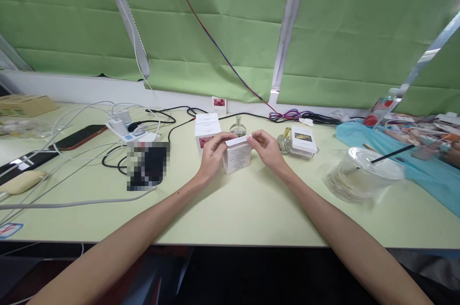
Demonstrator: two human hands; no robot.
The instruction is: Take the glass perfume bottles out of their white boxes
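Note:
A small white box [238, 157] with printed text on its near face stands upright on the pale green table, its top flap raised. My left hand [212, 154] grips the box's left side, fingers bent at the flap. At the flap's right end my right hand [266, 147] pinches the edge between thumb and fingers. Just behind the box is a round glass bottle [237, 127]. White boxes [207, 125] with a pink picture are lined up beside my left hand. To the right, a glass bottle with a gold neck [284, 144] sits by a white box with a dark picture [303, 139].
A lidded plastic cup [362, 173] with a black straw stands at the right, near a blue plastic sheet [427, 166]. Cables, a power strip [124, 132] and phones [81, 137] spread over the left side. A blurred dark object [148, 166] lies left of my left hand.

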